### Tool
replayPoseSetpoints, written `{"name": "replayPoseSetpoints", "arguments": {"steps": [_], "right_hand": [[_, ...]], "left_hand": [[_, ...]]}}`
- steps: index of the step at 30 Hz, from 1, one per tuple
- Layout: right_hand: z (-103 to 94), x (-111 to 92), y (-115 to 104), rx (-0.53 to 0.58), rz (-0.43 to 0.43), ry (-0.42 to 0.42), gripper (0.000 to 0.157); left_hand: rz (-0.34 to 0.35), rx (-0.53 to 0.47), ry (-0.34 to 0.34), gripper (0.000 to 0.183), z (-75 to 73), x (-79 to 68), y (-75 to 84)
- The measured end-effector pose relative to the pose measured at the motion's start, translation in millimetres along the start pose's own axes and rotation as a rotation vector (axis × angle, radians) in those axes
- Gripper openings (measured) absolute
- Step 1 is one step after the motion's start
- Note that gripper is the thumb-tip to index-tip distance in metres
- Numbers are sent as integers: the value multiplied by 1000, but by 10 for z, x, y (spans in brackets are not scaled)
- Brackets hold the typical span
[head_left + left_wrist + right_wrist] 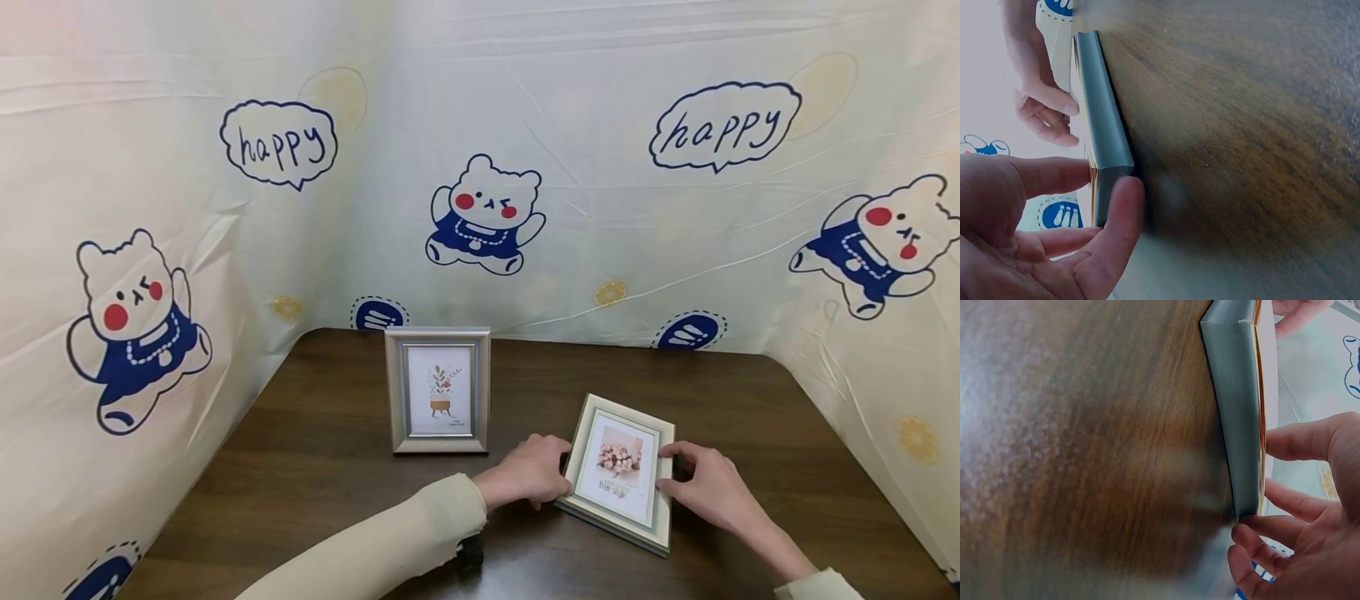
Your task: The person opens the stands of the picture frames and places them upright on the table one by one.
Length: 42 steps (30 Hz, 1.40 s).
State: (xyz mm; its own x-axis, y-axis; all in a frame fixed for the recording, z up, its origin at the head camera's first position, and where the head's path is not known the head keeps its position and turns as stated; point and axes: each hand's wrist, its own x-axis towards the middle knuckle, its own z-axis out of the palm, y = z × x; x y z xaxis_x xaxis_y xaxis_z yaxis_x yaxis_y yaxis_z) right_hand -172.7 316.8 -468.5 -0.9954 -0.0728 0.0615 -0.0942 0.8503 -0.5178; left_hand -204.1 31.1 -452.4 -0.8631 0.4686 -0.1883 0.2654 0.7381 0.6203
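A cream picture frame [567, 501] with a pink-flower print lettered "free style" lies face up and turned askew, close over the table [315, 467]. On its left edge, my left hand [531, 471] grips it between thumb and fingers. My right hand [708, 483] holds the opposite edge, thumb and index finger at the border. From the left wrist view, the frame's grey-green side [1105, 106] shows, with the left hand's fingers [1124, 206] around a corner. In the right wrist view several right fingers [1254, 540] curl at the lower end of that side.
A second picture frame [394, 392], silver-beige with a potted-plant print, stands upright to the left behind my left hand. A pale curtain [600, 50] with bear drawings and "happy" bubbles surrounds the back and sides of the table. A dark strap [470, 550] shows under my left sleeve.
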Motion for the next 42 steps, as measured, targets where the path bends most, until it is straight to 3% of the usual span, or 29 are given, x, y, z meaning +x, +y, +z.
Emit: {"name": "replayPoseSetpoints", "arguments": {"steps": [13, 20, 33, 42], "right_hand": [[9, -21, -21, 10, 8, 4, 43], [14, -24, -22, 15, 10, 7, 43], [-7, -24, -36, 0, 8, 10, 45], [-33, -30, -56, 18, 11, 28, 47]], "left_hand": [[-4, -1, 14, 66, -23, -46, 7], [-10, 0, 31, 62, -19, -51, -1], [3, -181, 7, 61, -33, -85, 28], [-3, -196, 6, 62, -65, -76, 36]]}}
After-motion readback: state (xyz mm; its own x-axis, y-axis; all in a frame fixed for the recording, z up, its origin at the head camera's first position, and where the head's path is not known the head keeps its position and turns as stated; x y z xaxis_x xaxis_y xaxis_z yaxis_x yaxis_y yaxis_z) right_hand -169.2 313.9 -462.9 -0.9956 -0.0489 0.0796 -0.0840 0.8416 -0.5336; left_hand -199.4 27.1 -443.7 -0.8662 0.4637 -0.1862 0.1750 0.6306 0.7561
